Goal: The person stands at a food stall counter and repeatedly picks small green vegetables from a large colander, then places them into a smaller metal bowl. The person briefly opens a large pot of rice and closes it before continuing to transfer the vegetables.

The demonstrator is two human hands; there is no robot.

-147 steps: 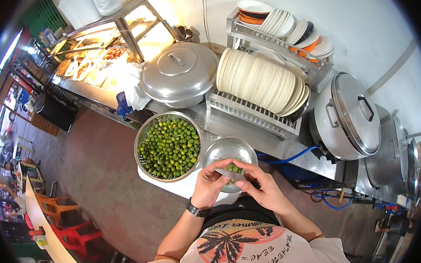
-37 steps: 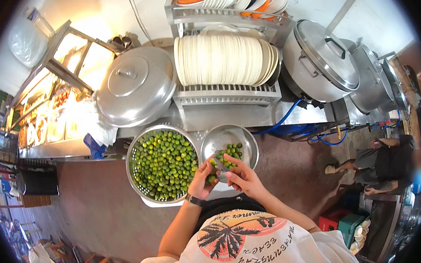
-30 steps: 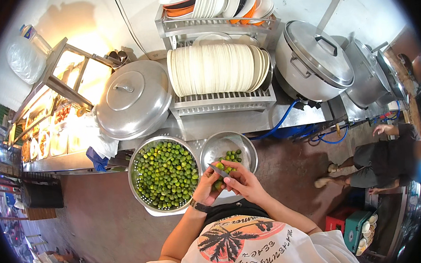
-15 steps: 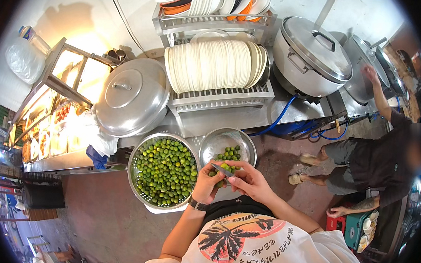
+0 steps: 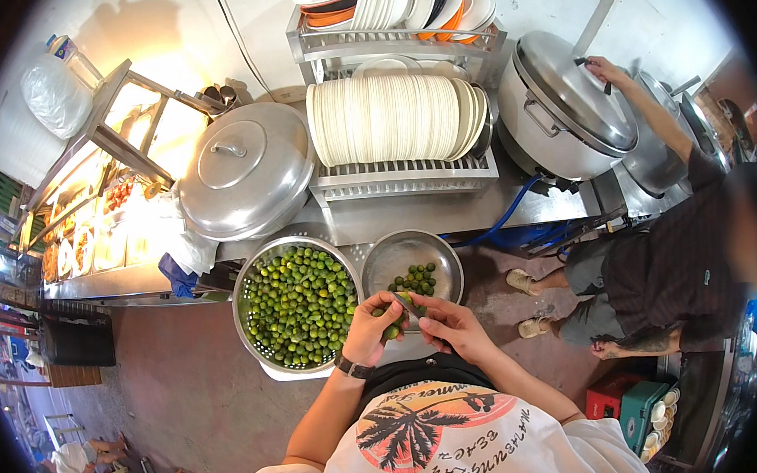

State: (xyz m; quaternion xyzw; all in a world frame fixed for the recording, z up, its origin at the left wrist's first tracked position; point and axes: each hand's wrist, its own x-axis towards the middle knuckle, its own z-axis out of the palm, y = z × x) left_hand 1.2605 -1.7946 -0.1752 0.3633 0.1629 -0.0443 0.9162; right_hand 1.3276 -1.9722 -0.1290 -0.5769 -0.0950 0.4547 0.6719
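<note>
Close to my body, my left hand (image 5: pixel 369 331) pinches small green limes (image 5: pixel 392 330) in its closed fingers. My right hand (image 5: pixel 455 327) is closed on a small knife (image 5: pixel 410 305), its grey blade crossing the lime at my left fingertips. Fingers hide part of the fruit, so whether the blade has cut in I cannot tell. Just beyond my hands, a shallow metal bowl (image 5: pixel 378 264) holds a small group of green limes (image 5: pixel 417 278). To its left, a perforated metal colander (image 5: pixel 237 307) is heaped with green and yellowish limes (image 5: pixel 300 302).
A steel counter (image 5: pixel 369 223) carries a domed lidded pot (image 5: pixel 244 171), a plate rack (image 5: pixel 406 183) and a large rice cooker (image 5: pixel 545 126). A lit food case (image 5: pixel 124 178) stands left. At right, a co-worker's hand (image 5: pixel 604 73) grips the cooker's lid handle, near green and red crates (image 5: pixel 645 407).
The co-worker has moved closer and reached from the farther pots to the cooker's lid, which now looks tilted. My hands stay nearly in place, with the blade slightly turned on the lime.
</note>
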